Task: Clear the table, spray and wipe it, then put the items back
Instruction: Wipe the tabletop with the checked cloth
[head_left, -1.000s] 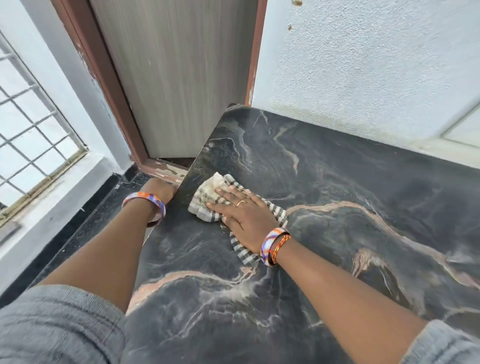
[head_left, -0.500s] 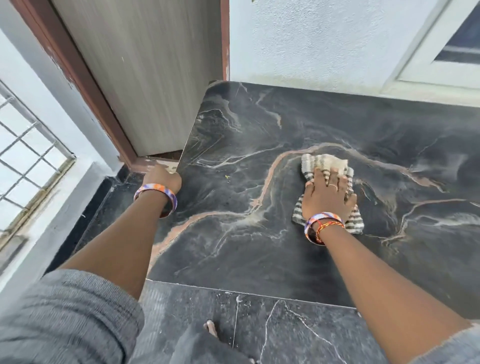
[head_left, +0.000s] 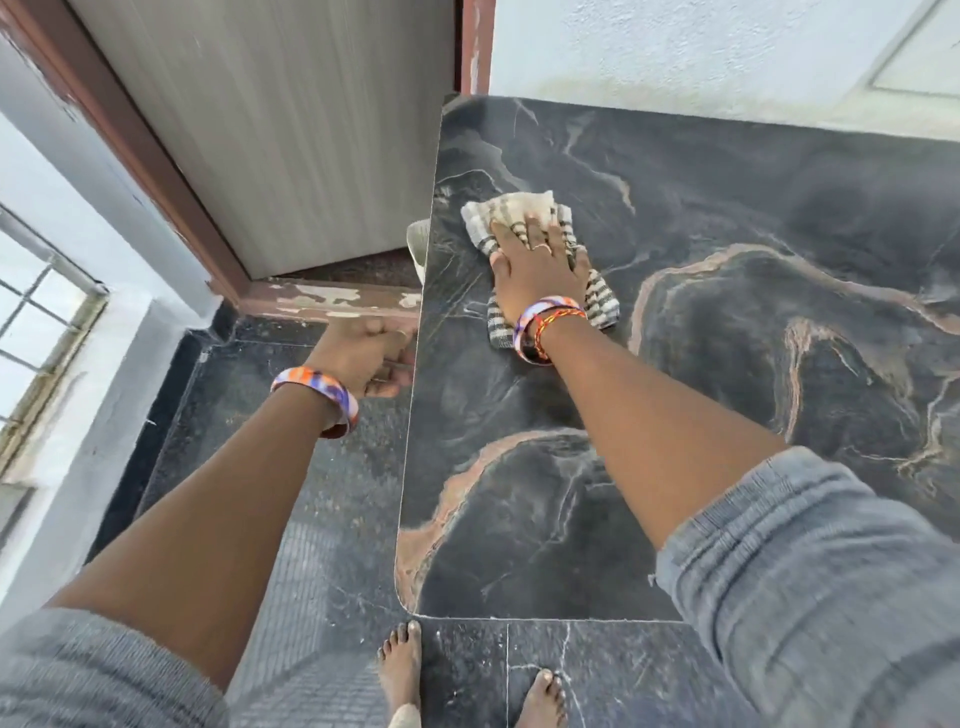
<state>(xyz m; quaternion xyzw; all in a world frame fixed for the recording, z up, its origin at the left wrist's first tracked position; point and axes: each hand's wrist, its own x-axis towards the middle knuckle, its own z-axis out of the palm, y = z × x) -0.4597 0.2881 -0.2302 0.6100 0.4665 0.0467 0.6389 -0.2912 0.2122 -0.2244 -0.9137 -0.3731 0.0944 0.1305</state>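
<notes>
Marble-look table (head_left: 727, 218) bare | right hand (head_left: 540, 270) flat, fingers straight, pressing striped cloth (head_left: 511, 213) to wipe | left hand (head_left: 366, 353) gripping table edge, likely bracing

One table (head_left: 727, 234) with a dark marbled top, one striped cloth (head_left: 511, 210) on it. Two hands: the right hand (head_left: 540, 270) and the left hand (head_left: 366, 353). Two bangles, one on the left wrist (head_left: 317, 389), one on the right wrist (head_left: 540, 325), plus one thread band. Two bare feet, the left foot (head_left: 400, 665) and the right foot (head_left: 540, 699). One door (head_left: 291, 130), one barred window (head_left: 36, 332)
</notes>
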